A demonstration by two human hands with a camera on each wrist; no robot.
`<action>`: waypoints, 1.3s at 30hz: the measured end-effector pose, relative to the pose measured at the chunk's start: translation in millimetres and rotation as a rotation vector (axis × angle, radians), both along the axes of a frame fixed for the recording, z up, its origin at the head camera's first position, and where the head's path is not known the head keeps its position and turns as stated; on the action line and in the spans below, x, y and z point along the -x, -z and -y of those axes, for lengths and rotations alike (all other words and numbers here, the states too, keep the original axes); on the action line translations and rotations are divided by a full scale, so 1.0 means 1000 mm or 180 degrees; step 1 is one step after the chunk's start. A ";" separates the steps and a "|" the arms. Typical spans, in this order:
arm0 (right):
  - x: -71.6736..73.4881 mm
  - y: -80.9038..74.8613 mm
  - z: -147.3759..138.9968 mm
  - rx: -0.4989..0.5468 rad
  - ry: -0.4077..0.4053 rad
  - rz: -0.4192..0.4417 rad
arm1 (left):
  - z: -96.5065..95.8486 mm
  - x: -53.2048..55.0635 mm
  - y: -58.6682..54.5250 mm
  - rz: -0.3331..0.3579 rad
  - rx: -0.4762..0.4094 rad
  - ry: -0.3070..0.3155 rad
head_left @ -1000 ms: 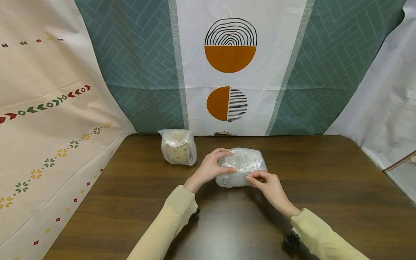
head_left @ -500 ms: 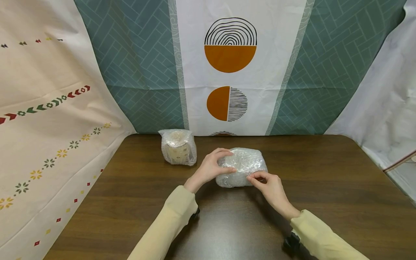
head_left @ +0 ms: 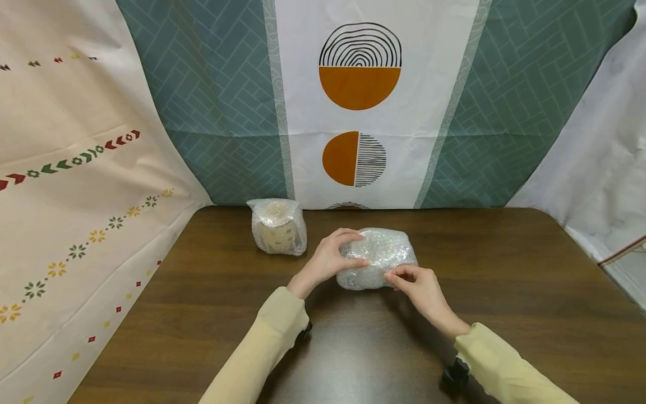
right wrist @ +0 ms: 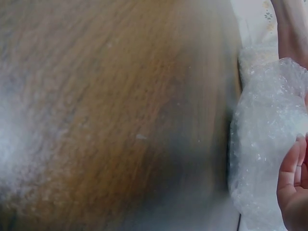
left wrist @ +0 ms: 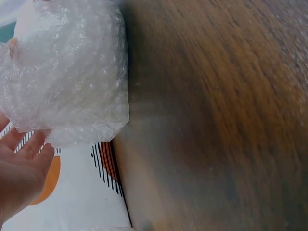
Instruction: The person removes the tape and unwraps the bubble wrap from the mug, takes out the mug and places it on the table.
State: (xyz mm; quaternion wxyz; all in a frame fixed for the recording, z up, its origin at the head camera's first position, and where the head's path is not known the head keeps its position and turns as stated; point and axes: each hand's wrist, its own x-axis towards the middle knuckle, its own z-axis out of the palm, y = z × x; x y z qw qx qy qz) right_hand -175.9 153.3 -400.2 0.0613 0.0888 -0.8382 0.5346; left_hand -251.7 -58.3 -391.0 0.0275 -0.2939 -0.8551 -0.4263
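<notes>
A bubble-wrapped package (head_left: 381,247) rests on the brown table between both hands; what is inside cannot be made out. The left hand (head_left: 330,258) grips its left side, thumb across the near top and fingers at the far side. In the left wrist view, the fingers of the left hand (left wrist: 26,159) touch the edge of the bubble wrap (left wrist: 72,77). At the package's front right, the right hand (head_left: 419,289) pinches the wrap between thumb and forefinger. The right wrist view has the right hand (right wrist: 294,185) against the clear wrap (right wrist: 260,134).
A second bubble-wrapped item (head_left: 278,230), pale with small markings, stands to the left near the back edge of the table (head_left: 202,314). Patterned curtains (head_left: 237,112) hang behind the table, and a cream printed cloth (head_left: 75,196) borders its left side.
Both hands keep nearly the same places on the package. The head view has shifted very slightly.
</notes>
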 end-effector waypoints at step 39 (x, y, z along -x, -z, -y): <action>0.000 0.020 -0.005 -0.0212 0.0109 -0.0484 | -0.001 0.000 -0.001 -0.0076 -0.0051 0.0000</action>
